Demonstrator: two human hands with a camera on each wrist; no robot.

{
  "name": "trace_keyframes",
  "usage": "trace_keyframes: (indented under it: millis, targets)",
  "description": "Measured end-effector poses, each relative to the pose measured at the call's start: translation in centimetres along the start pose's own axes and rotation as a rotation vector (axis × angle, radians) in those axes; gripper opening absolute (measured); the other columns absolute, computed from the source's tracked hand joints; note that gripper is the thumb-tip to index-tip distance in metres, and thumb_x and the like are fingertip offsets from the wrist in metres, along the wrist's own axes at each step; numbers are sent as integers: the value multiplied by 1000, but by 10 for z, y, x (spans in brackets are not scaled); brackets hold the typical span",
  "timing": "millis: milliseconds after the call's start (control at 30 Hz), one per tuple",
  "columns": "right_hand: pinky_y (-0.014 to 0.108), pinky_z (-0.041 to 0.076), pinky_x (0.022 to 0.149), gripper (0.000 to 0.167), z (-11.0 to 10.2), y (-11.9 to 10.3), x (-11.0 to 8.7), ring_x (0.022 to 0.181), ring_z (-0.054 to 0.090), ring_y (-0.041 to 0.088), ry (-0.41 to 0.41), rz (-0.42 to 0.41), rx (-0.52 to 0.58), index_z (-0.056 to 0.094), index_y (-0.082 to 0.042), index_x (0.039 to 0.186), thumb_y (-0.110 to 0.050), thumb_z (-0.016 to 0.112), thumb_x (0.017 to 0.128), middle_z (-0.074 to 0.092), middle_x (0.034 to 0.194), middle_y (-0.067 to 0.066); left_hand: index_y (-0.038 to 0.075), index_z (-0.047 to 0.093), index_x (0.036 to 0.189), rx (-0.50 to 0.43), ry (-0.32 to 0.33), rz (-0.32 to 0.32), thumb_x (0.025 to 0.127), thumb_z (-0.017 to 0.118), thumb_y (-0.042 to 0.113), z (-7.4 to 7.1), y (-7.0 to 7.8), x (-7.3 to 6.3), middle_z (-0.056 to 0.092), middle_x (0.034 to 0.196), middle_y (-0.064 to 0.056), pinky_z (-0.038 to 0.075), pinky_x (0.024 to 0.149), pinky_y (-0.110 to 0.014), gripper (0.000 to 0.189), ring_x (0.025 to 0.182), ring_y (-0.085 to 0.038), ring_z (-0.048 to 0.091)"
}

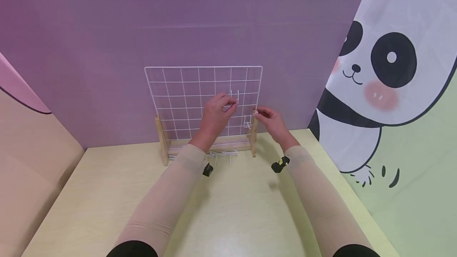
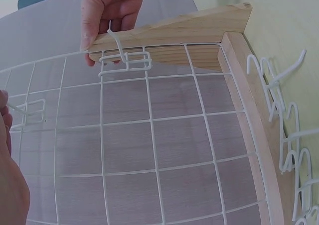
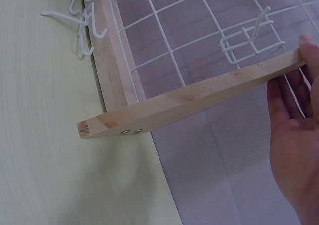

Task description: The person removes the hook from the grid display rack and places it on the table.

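A white wire grid [image 1: 203, 66] stands upright between two wooden side posts [image 1: 254, 136]. My left hand [image 1: 217, 116] pinches a white wire hook [image 1: 238, 95] at the right part of the grid; in the left wrist view its fingertips are on the hook's prong and the rectangular back overlaps the grid wires. At the right post's upper end my right hand [image 1: 274, 124] grips the wood, thumb in front and fingers behind. Just beside that post, lower down, another wire hook [image 2: 124, 71] hangs on the grid, its prong pointing outward.
Several loose white hooks [image 1: 228, 153] lie on the pale tabletop [image 1: 232, 217] along the stand's wooden crossbar [image 2: 264, 160]. Behind the grid rises a purple backdrop [image 1: 200, 15], and a panda picture [image 1: 425, 90] covers the wall at right.
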State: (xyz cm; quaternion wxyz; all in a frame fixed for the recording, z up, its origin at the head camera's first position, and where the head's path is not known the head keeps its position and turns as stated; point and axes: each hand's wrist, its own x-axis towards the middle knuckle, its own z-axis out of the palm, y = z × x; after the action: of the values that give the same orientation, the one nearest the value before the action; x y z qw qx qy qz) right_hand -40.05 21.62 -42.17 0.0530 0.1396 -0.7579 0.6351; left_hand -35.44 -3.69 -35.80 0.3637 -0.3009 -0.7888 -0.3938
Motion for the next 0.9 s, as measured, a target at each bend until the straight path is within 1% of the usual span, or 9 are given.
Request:
trace_keyframes:
  millis: [67,233,500,667,767,900]
  targets:
    - [44,46,123,37,1,-1,0,127,64,19,-1,-2,4,71,-3,144,-16,72,110,70,140,14,4,83,105,2,-4,-5,101,81,6,-1,1,0,75,101,-8,63,92,-35,5,99,-23,75]
    - [44,46,123,36,2,-3,-1,127,63,20,0,3,22,70,-1,144,-14,71,110,68,142,17,3,83,106,-9,2,5,101,81,6,-4,2,1,75,101,-8,63,92,-35,6,99,-23,75]
    - [45,45,124,38,3,-6,-3,129,62,22,1,14,19,70,-2,144,-17,72,110,69,140,13,2,82,105,-44,22,30,99,83,3,-11,7,1,76,101,-9,64,92,-35,6,97,-24,75]
    - [45,46,123,37,3,-5,-3,126,62,21,-4,-2,28,70,-1,144,-17,73,110,70,135,10,3,82,103,-30,15,38,98,82,2,-15,7,-5,76,99,-9,62,91,-38,5,96,-26,74]
    - [44,46,123,37,3,-3,-3,125,62,20,-8,-8,31,70,0,144,-16,72,110,70,133,9,3,81,103,-41,8,23,98,82,1,-18,5,-10,77,100,-8,62,91,-38,5,97,-25,74]
    - [45,45,124,38,1,1,-2,127,61,20,-9,0,29,70,-2,144,-19,72,110,69,135,10,2,81,103,-67,5,1,98,82,1,-23,3,-15,77,102,-9,62,92,-37,6,98,-26,74]
